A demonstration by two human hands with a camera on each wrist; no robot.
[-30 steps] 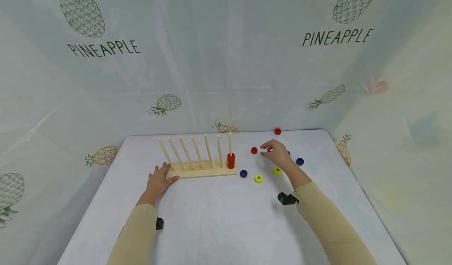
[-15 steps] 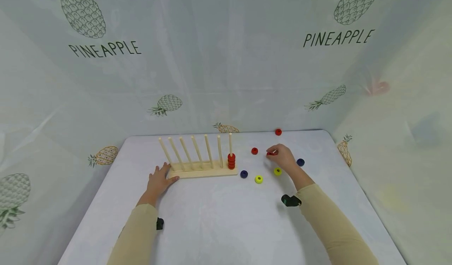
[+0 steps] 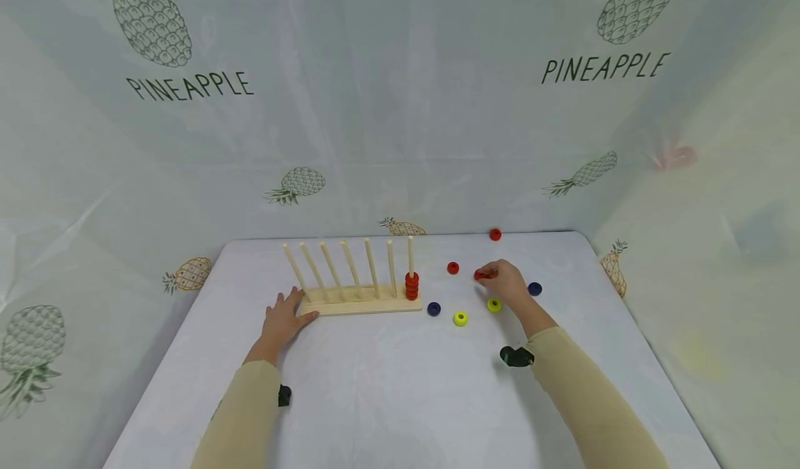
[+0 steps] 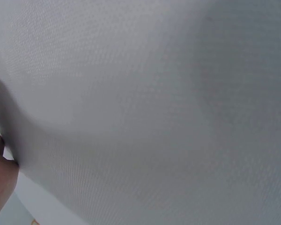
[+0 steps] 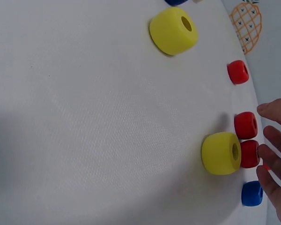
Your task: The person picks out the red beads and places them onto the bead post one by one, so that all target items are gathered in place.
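Observation:
A wooden peg rack stands on the table with several upright pegs, and red beads are stacked on its rightmost peg. My left hand rests at the rack's left end, fingers spread, with the thumb along the front edge; the left wrist view catches only part of that hand. At the right, my right hand reaches down over red beads. In the right wrist view its thumb and fingers are apart beside two red beads that stand on the table. Whether a fingertip touches one is unclear.
Nearby lie yellow beads, a dark blue bead close to the rack, and another blue bead right of the hand. One red bead lies right of the rack; another red bead is at the table's back edge.
My right hand has moved slightly right and lowered over the red beads, with its fingertips now around them. The left hand stays at the rack's end, and the head view has shifted slightly.

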